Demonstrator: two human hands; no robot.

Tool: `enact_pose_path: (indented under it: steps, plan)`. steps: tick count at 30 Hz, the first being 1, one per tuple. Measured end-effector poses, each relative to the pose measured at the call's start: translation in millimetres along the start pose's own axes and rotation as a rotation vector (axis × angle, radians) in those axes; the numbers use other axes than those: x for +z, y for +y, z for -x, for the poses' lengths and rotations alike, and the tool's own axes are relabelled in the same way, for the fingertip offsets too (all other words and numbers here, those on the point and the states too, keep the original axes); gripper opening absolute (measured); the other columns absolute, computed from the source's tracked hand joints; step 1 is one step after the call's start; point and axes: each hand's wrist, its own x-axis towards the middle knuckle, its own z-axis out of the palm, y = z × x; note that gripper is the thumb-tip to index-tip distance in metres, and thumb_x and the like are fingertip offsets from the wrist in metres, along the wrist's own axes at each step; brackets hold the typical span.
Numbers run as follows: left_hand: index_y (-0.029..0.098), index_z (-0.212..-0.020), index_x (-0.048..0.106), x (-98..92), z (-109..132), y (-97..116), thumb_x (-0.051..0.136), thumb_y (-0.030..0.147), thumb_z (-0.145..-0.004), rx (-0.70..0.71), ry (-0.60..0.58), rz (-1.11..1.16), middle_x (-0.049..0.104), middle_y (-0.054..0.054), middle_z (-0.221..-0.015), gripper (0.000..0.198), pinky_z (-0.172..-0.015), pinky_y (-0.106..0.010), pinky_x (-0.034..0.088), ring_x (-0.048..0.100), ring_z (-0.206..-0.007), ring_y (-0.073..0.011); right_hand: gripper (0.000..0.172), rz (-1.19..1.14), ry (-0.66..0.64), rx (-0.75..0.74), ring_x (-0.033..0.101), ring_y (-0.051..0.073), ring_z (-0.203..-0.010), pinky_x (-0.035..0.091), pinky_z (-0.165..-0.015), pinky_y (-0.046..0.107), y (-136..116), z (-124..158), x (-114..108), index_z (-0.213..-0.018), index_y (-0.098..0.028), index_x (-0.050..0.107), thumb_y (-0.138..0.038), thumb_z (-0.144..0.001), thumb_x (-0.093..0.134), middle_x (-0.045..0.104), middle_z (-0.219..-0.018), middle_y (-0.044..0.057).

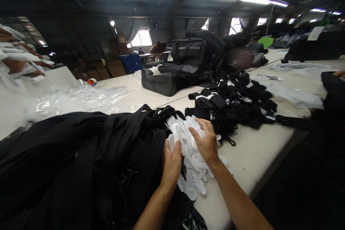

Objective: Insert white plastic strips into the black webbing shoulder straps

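Note:
A loose heap of white notched strips with rounded ends lies near the table's front edge. On its left side, my left hand is closed round some of the strips, thumb on top. My right hand grips the heap from the right, its thumb and fingers curved over the strips; its fingertips are partly hidden among them. Black webbing straps are piled against my left hand, with metal buckles showing among them. Just beyond my right hand lies a pile of bundled black straps with white bands.
Black bags are stacked farther back on the pale table. Clear plastic film and an orange tape roll lie at the left. Plastic bags lie at the right, where part of another person's hand shows.

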Motion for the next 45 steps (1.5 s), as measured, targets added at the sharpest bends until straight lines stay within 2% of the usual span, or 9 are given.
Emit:
enact_pose_path:
  steps: [2, 5, 9, 12, 16, 21, 25, 31, 45]
  plan:
    - [0.019, -0.095, 0.066, -0.5, 0.7, 2.5, 0.061, 0.049, -0.084, 0.02, -0.023, -0.017, 0.061, -0.002, -0.07, 0.032, -0.061, -0.029, 0.047, 0.058, -0.064, -0.0186, 0.023, -0.047, -0.094, -0.028, 0.058, 0.023, -0.096, 0.047, -0.087, 0.037, -11.0, 6.7, 5.0, -0.093, -0.021, 0.073, -0.042, -0.087, 0.066, 0.066, -0.099, 0.008]
    - [0.018, -0.101, 0.067, -1.2, 2.2, 8.9, 0.058, 0.047, -0.087, 0.057, -0.029, -0.027, 0.067, -0.008, -0.085, 0.034, -0.073, -0.033, 0.049, 0.063, -0.081, -0.0237, 0.03, -0.241, -0.279, 0.09, 0.055, 0.016, -0.067, 0.045, -0.063, 0.029, -21.2, 12.2, 7.6, -0.07, -0.019, 0.069, -0.043, -0.087, 0.065, 0.062, -0.072, 0.003]
    - [0.018, -0.105, 0.064, -0.8, 3.9, 13.6, 0.051, 0.042, -0.092, 0.104, -0.092, -0.1, 0.067, -0.011, -0.108, 0.03, -0.089, -0.036, 0.046, 0.062, -0.1, -0.0257, 0.03, -0.434, -0.471, 0.257, 0.053, 0.013, -0.06, 0.042, -0.054, 0.026, -23.7, 14.0, 9.1, -0.084, -0.018, 0.075, -0.047, -0.082, 0.07, 0.066, -0.075, 0.003]
    - [0.021, -0.108, 0.057, 0.2, 4.8, 11.0, 0.044, 0.039, -0.095, 0.095, -0.148, -0.202, 0.068, -0.01, -0.104, 0.027, -0.083, -0.036, 0.048, 0.064, -0.093, -0.0239, 0.033, -0.471, -0.53, 0.281, 0.061, 0.017, -0.072, 0.049, -0.062, 0.027, -21.4, 14.0, 10.6, -0.098, -0.019, 0.076, -0.046, -0.08, 0.071, 0.071, -0.09, 0.006]
    - [0.021, -0.124, 0.047, 1.2, 5.4, 5.2, 0.041, 0.031, -0.095, 0.051, -0.162, -0.318, 0.069, -0.009, -0.094, 0.032, -0.073, -0.036, 0.047, 0.065, -0.079, -0.0233, 0.035, -0.555, -0.682, 0.404, 0.06, 0.015, -0.064, 0.049, -0.058, 0.027, -20.2, 12.3, 8.9, -0.103, -0.02, 0.076, -0.044, -0.078, 0.072, 0.07, -0.078, 0.003]
    - [0.024, -0.128, 0.045, 0.8, 7.4, 6.8, 0.05, 0.04, -0.092, 0.069, -0.163, -0.293, 0.066, -0.007, -0.095, 0.039, -0.071, -0.034, 0.047, 0.062, -0.075, -0.0209, 0.025, -0.654, -0.535, 0.524, 0.054, 0.012, -0.058, 0.046, -0.057, 0.025, -22.1, 7.2, 3.1, -0.076, -0.016, 0.076, -0.039, -0.071, 0.08, 0.065, -0.064, 0.0]
    - [0.023, -0.106, 0.054, 0.2, 8.7, 8.4, 0.049, 0.044, -0.093, 0.12, -0.183, -0.283, 0.061, 0.0, -0.077, 0.025, -0.059, -0.027, 0.043, 0.056, -0.062, -0.0147, 0.024, -0.674, -0.378, 0.582, 0.04, 0.006, -0.051, 0.034, -0.05, 0.021, -20.9, 4.1, 2.0, -0.067, -0.015, 0.072, -0.036, -0.065, 0.084, 0.054, -0.054, -0.004]
    - [0.02, -0.079, 0.051, 0.5, 9.2, 7.4, 0.039, 0.046, -0.097, 0.079, -0.224, -0.235, 0.053, 0.004, -0.062, 0.034, -0.046, -0.021, 0.034, 0.044, -0.047, -0.0083, 0.029, -0.702, -0.545, 0.568, 0.031, 0.005, -0.049, 0.02, -0.047, 0.023, -18.2, 5.2, 1.4, -0.07, -0.013, 0.07, -0.041, -0.075, 0.077, 0.055, -0.062, -0.002]
    - [0.018, -0.083, 0.059, -0.1, 7.1, 9.2, 0.047, 0.053, -0.092, 0.041, -0.026, 0.005, 0.066, -0.002, -0.074, 0.037, -0.059, -0.024, 0.049, 0.061, -0.062, -0.0132, 0.037, -0.795, -0.324, 0.64, 0.032, 0.004, -0.048, 0.022, -0.047, 0.022, -18.2, 10.1, 10.9, -0.06, -0.014, 0.059, -0.042, -0.071, 0.08, 0.049, -0.056, -0.004]
